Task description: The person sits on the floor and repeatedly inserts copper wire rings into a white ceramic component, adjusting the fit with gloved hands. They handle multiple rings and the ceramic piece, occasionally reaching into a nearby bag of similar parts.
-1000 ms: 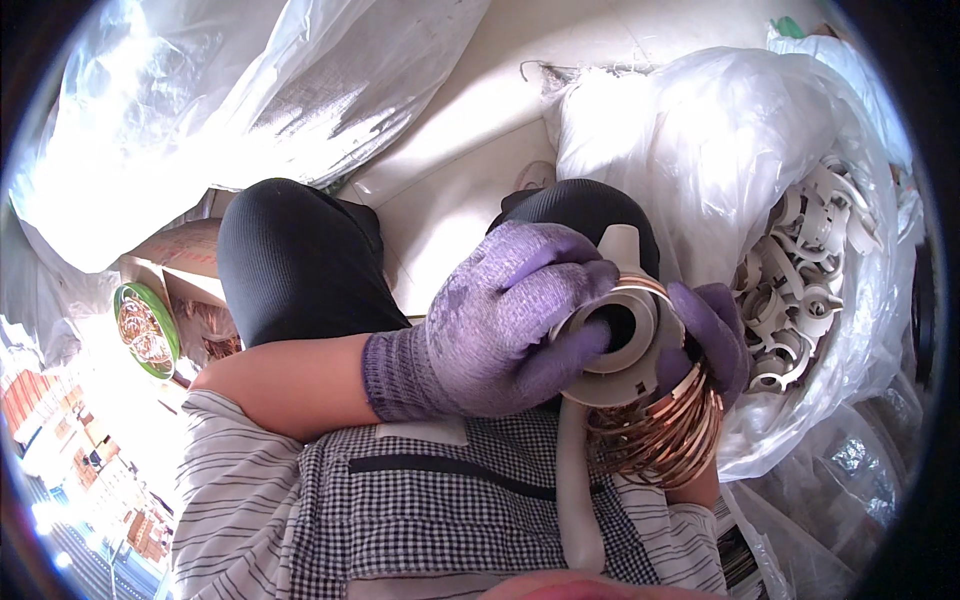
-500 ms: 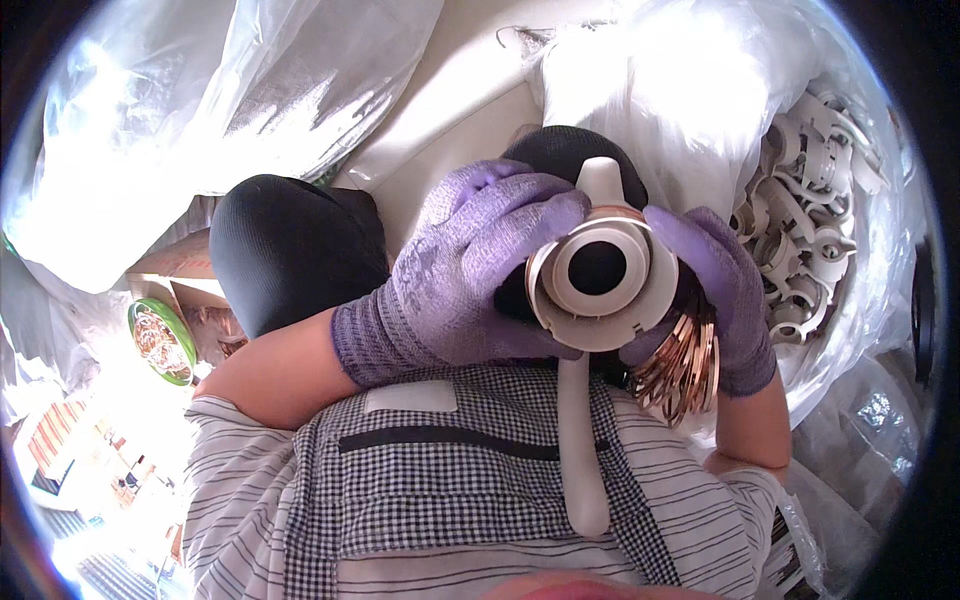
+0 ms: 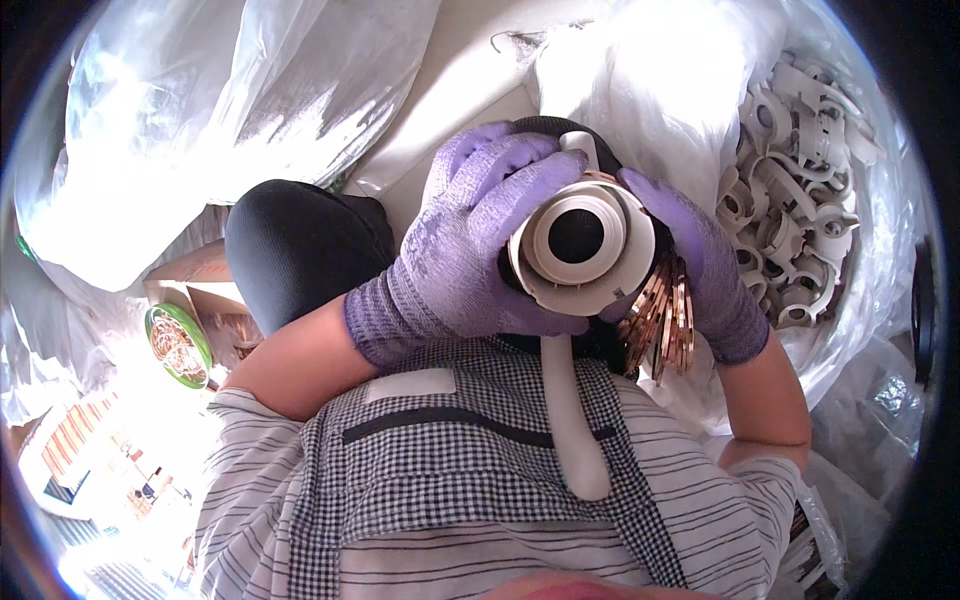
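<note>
In front of my chest is a white plastic ring-shaped part (image 3: 531, 266) with a round inner collar, a short spout on the far side and a long handle (image 3: 578, 430) hanging toward me. My left hand (image 3: 480, 215), in a purple knit glove, is closed round its left side, fingers over the far rim near the spout. On the other side my right hand (image 3: 700, 255), also gloved, has its thumb at the rim. From its grip hangs a bunch of thin copper-coloured rings (image 3: 660, 325). The right hand's other fingers are mostly hidden.
To the right, a clear plastic bag holds many white plastic parts (image 3: 800, 190). A green-rimmed round container (image 3: 208, 350) of copper-coloured rings is at the left, beside a cardboard box (image 3: 200, 268). Large translucent bags (image 3: 290, 100) rise at the far left; my knee (image 3: 305, 250) is near them.
Both hands and the white part have shifted slightly left and away from me. My left fingers now reach further over the spout's base. The ring bunch has swung a little.
</note>
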Tool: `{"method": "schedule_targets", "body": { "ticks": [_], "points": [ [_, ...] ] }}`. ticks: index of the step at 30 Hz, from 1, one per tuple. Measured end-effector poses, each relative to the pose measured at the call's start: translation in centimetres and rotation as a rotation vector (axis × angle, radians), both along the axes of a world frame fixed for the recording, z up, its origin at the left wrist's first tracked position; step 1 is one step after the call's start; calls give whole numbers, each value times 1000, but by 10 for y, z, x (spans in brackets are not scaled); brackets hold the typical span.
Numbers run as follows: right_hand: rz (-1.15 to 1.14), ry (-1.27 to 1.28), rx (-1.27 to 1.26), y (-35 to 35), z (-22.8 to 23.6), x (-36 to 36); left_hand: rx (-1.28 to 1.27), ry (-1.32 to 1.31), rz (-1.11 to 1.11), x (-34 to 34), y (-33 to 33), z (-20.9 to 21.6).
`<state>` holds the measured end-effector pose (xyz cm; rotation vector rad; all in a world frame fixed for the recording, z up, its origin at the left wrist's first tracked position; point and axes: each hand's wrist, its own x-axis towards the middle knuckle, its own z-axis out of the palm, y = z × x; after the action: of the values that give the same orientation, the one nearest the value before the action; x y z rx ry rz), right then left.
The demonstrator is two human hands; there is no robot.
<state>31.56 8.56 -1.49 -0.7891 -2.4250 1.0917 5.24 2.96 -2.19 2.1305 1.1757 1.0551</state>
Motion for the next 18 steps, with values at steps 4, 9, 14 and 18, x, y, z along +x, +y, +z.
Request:
{"method": "schedule_targets", "body": {
  "ticks": [4, 9, 14, 18],
  "points": [
    [4, 30, 32, -3, 12, -13, -156, 80, -32, -1, 2, -10],
    [-30, -39, -17, -9, 16, -17, -125, -46, -11, 2, -2, -23],
    [-66, -34, -237, -10, 16, -18, -227, -67, -20, 3, -3, -31],
    [-26, 29, -201, -9, 14, -20, -135, -80, -39, 9, 6, -19]
  ]
}}
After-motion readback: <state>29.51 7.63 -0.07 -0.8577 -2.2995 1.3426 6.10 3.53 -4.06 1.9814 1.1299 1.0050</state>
